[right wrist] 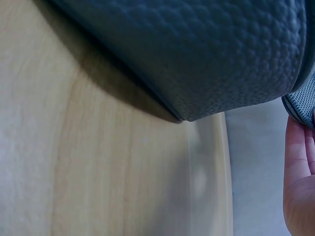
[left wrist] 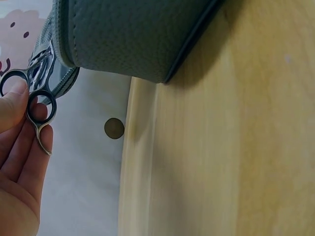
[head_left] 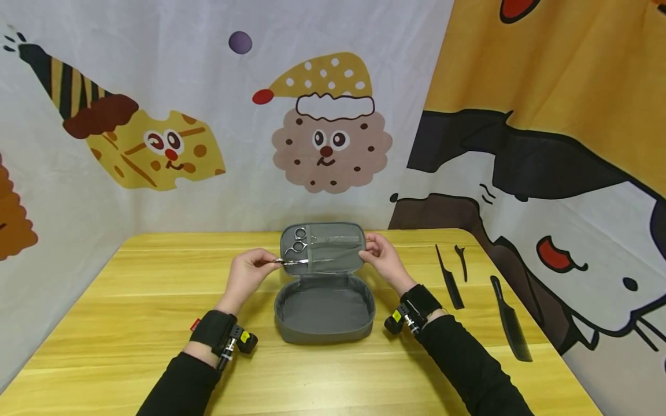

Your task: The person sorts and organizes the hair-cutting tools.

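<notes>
A grey zip case (head_left: 325,337) stands unfolded at the middle of the table, its lid (head_left: 340,267) raised against the back. My left hand (head_left: 248,276) pinches a pair of scissors (head_left: 296,263) by the finger rings at the lid's left edge. The blades point right, into a lower lid pocket. In the left wrist view, thumb and fingers hold the metal rings (left wrist: 43,94). Above them, a second pair of scissors (head_left: 298,247) sits in the lid with its rings showing. My right hand (head_left: 384,260) grips the lid's right edge, thumb in front.
On the right of the wooden table (head_left: 171,277) lie a pointed-tail comb (head_left: 451,283), a small black clip (head_left: 462,263) and a wide black comb (head_left: 512,326). A printed cloth (head_left: 239,144) hangs behind the table and down its right side.
</notes>
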`<state>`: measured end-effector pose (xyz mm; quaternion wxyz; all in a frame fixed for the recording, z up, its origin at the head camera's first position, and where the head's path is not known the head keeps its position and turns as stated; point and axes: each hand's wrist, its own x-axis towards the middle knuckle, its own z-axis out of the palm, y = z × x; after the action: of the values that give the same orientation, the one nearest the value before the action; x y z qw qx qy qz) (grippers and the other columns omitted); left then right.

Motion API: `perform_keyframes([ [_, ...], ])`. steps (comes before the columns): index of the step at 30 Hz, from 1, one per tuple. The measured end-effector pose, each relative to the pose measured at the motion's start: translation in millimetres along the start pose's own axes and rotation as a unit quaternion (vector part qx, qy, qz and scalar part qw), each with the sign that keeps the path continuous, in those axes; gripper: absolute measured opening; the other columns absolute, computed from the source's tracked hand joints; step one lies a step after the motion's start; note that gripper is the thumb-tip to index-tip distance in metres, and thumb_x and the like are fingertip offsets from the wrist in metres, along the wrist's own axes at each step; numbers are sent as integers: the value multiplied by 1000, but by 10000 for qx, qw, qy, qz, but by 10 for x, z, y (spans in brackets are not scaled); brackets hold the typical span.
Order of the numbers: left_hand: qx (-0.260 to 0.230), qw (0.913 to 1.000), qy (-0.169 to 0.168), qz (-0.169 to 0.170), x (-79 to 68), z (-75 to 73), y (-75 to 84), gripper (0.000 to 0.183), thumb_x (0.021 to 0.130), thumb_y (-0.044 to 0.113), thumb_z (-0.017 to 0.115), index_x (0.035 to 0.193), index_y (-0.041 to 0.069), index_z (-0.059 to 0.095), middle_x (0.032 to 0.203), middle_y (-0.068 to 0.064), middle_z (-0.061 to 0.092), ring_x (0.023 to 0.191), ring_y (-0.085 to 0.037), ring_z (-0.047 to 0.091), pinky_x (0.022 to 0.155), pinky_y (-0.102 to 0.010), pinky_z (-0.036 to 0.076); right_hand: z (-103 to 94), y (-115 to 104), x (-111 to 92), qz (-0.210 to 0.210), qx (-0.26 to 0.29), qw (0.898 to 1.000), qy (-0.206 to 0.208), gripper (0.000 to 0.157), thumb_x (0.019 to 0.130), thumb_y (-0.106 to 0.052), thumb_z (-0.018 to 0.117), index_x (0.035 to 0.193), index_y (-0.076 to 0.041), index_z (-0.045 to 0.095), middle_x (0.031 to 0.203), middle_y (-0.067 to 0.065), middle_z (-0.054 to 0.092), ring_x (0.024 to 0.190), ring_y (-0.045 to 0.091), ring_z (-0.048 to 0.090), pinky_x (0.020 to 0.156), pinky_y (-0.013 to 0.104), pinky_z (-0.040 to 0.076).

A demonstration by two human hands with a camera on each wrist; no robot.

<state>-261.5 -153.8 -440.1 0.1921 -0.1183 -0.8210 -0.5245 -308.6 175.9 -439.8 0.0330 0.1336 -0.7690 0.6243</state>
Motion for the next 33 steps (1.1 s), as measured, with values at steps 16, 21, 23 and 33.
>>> perform_keyframes([
  [16,-47,9996,80,257,-8,49,21,12,79,-2,81,78,8,76,81,-5,73,76,-14,68,74,-24,56,-10,-2,-6,7,-9,10000,6,32,93,8,62,123,10,52,97,18,67,81,12,59,72,20,49],
  [21,-31,9990,60,444,0,75,43,10,77,-4,81,80,5,77,83,-6,74,77,-17,69,75,-24,57,-18,24,1,-45,42,10000,9,33,93,9,62,124,11,51,100,25,65,83,18,58,72,21,49],
  [23,-30,9985,48,541,6,95,58,11,77,-5,81,80,4,77,83,-6,74,77,-18,69,75,-25,57,-18,20,-1,-38,33,10000,22,33,93,8,62,124,10,52,100,25,65,83,17,58,72,21,49],
  [33,536,9940,-209,926,34,184,164,10,78,0,82,78,9,77,78,0,72,73,-17,66,68,-36,56,12,-258,-127,-121,-95,9999,-62,30,93,10,61,121,13,52,99,26,65,82,15,59,73,21,49],
])
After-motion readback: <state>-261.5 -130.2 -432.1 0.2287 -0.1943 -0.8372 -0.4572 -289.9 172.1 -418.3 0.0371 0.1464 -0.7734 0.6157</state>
